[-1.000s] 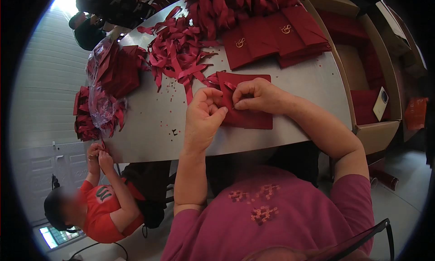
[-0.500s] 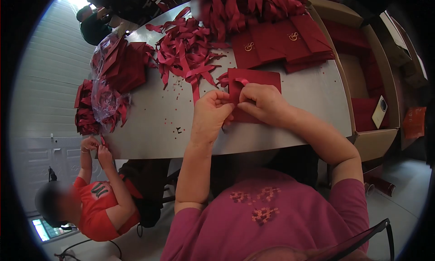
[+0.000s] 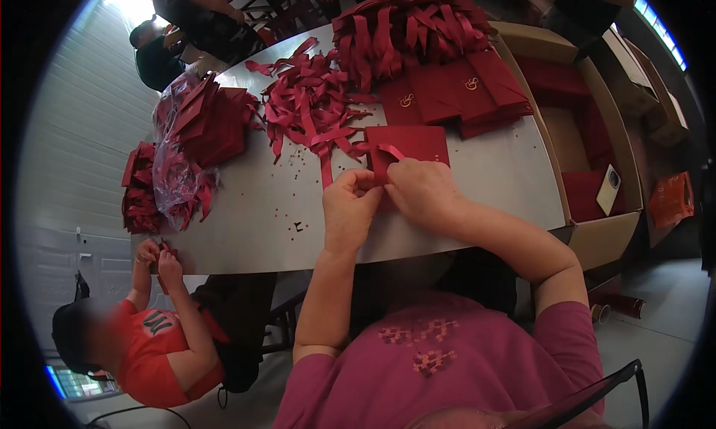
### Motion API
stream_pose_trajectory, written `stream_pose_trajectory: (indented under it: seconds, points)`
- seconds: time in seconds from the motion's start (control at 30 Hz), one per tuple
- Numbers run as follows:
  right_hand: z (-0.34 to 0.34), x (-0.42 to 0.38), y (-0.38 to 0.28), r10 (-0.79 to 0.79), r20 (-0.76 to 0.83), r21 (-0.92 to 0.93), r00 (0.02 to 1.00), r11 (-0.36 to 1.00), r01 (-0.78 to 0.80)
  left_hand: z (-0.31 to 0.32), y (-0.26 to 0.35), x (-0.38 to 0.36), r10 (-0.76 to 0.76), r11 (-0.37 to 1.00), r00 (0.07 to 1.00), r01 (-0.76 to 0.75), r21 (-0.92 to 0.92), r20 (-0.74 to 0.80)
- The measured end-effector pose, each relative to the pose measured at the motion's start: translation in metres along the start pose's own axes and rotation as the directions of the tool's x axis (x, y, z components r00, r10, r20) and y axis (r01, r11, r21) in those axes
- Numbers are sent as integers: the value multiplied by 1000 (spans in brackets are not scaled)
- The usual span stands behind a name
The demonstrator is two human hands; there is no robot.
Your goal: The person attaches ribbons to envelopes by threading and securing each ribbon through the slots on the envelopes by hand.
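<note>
A dark red paper gift bag (image 3: 425,142) lies flat on the table in front of me. From its left side a red ribbon (image 3: 389,151) loops up and runs toward my right hand. My left hand (image 3: 349,209) is closed, its fingertips pinching the bag's left edge. My right hand (image 3: 425,194) rests over the lower part of the bag, thumb and fingers pressed together on the ribbon. Both sets of fingertips nearly meet, and the exact grip between them is partly hidden. Just beyond the bag is a tangled heap of loose ribbons (image 3: 309,105).
Finished-looking bags with gold letters (image 3: 492,93) lie behind, below a ribboned pile (image 3: 418,30). A cardboard box (image 3: 589,243) with a phone (image 3: 608,190) stands at right. Plastic-wrapped bags (image 3: 212,123) sit left, near a person in a red shirt (image 3: 168,339). Red dots and scraps dot the table.
The camera view has shifted slightly. My fingertips have come closer together at the bag's left edge, and my right hand has moved in toward the left one.
</note>
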State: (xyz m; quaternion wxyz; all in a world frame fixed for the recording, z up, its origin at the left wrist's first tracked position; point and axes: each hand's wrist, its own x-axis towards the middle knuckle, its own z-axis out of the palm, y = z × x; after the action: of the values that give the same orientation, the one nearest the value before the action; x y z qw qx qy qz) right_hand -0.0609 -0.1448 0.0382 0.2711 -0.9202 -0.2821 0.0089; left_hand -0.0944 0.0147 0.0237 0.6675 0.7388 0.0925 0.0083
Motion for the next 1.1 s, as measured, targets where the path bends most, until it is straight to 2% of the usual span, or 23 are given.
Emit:
stream_pose_trajectory:
  seconds: [0.07,0.13,0.23,0.3,0.37,0.4,0.43,0.47,0.5,0.53,0.6,0.67,0.73,0.77,0.83,0.9,0.97,1.07,1.1]
  points:
    - [-2,1,-10,-1,34,-142,999,990,6,1,-6,0,35,999,999,-35,23,-12]
    - [-1,-1,-18,-8,13,-169,1000,986,10,1,-4,-1,72,996,997,-71,46,-26]
    - [2,0,-22,-9,-41,-170,999,985,2,-3,4,-6,38,998,999,-38,-49,-10]
    - [9,-1,-20,-3,-81,-150,997,989,-9,-11,7,-8,-49,985,995,61,-161,82]
    - [16,1,-12,55,-146,62,988,997,-47,-16,2,-10,-72,986,994,82,-142,77]
    - [20,1,-7,35,-211,147,977,989,-3,-17,2,-6,-94,987,993,102,-120,75]
    - [27,-1,0,14,-278,223,960,973,51,-19,1,-3,-43,991,996,53,-121,84]
    - [31,0,6,37,-236,266,971,963,28,-21,-4,-1,-35,998,994,41,-57,101]
    - [29,-1,7,26,-265,251,964,967,43,-23,-10,1,-39,999,993,38,9,115]
    - [29,-4,6,68,-233,344,970,939,17,-23,-17,5,177,984,975,-174,-29,136]
    - [25,-6,4,173,-119,481,978,872,-95,-30,-26,18,172,984,969,-178,18,176]
    - [32,-7,9,175,-124,450,977,887,-102,-34,-35,21,149,985,967,-165,60,207]
    - [40,-9,13,168,-137,417,976,904,-97,-34,-34,24,208,938,939,-271,216,275]
    - [43,-10,14,168,-137,395,976,913,-102,-34,-35,25,220,935,936,-283,216,275]
    - [43,-6,17,167,-142,370,976,923,-104,-33,-35,24,176,854,932,-304,421,316]
    - [48,-9,18,98,-172,305,980,951,-42,-31,-32,23,188,855,931,-311,415,312]
    - [45,-11,17,116,-166,258,979,964,-70,-29,-34,22,183,849,929,-315,425,322]
    - [34,-12,12,197,-89,354,976,923,-154,-28,-26,16,194,889,920,-312,335,342]
    - [35,-12,15,193,-92,415,977,899,-139,-29,-30,16,174,895,925,-292,337,339]
